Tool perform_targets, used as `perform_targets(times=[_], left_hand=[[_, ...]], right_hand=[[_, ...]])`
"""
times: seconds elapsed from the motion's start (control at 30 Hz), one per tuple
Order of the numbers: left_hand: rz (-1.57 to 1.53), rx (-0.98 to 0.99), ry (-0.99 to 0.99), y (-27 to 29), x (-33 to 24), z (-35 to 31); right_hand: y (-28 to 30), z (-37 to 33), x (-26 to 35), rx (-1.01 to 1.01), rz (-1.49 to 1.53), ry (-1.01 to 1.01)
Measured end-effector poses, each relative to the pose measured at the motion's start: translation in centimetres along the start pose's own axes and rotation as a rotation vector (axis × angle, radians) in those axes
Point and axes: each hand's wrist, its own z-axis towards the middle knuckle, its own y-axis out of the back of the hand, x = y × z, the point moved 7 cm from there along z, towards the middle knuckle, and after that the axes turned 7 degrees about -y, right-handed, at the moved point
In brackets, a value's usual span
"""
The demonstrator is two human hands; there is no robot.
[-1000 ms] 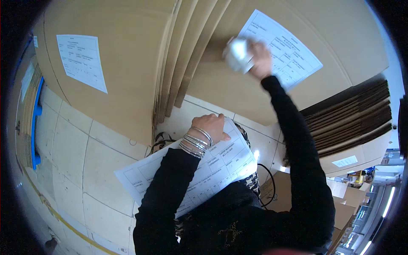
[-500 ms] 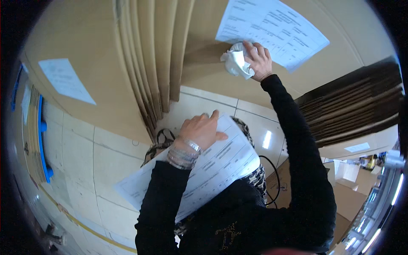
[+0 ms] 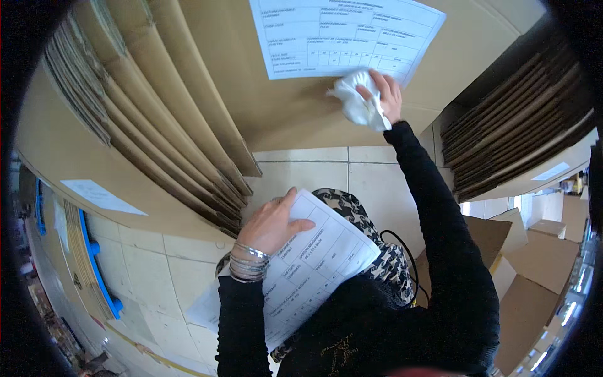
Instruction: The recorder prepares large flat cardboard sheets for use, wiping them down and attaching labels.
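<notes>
My right hand (image 3: 388,94) is closed around a crumpled white cloth (image 3: 360,103), possibly tissue. It presses the cloth against a large brown cardboard panel (image 3: 301,119), at the lower edge of a printed white sheet (image 3: 352,44) lying flat on the panel. Some of the fingers are hidden behind the cloth. Over my lap lie printed sheets (image 3: 314,276), and my left hand (image 3: 267,226) rests across their upper left edge. Its thumb is spread out on the paper and its fingers stretch along the edge; silver bracelets circle the wrist.
To the left stand several upright flattened cartons (image 3: 157,119), one bearing a white label (image 3: 103,196). More stacked cardboard (image 3: 521,119) is at the right, with open boxes (image 3: 534,295) below. A black cable (image 3: 411,264) loops beside my leg. Blue-edged stacked cardboard (image 3: 94,257) stands far left.
The view has shifted, with the left cartons and the panel's sheet now at a different angle. My right hand and cloth are now at the sheet's lower edge. My left hand stays on the papers.
</notes>
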Motion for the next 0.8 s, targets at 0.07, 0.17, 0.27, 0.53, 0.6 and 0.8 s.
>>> perform_targets(times=[0.07, 0.17, 0.27, 0.53, 0.6, 0.8], left_hand=[[-0.021, 0.013, -0.002, 0.2, 0.5, -0.4], [-0.032, 0.0, -0.028, 0.3, 0.2, -0.4], [0.015, -0.044, -0.049, 0.3, 0.1, -0.2], [-0.019, -0.005, 0.012, -0.3, -0.6, -0.4], [0.023, -0.013, 0.045, -0.2, 0.2, -1.2], [0.05, -0.003, -0.032, -0.3, 0.1, -1.2]], right_hand=[[1.8, -2.0, -1.0, 0.079, -0.076, 0.039], [4.7, -2.5, -2.7, 0.07, -0.144, -0.008], [7.5, -3.0, -3.5, -0.245, 0.405, -0.515], [4.1, 1.3, -4.3, -0.226, 0.568, -0.368], [2.9, -0.8, -8.2, -0.229, 1.046, -0.823], [5.9, 0.3, -7.8, -0.668, 0.672, -0.704]])
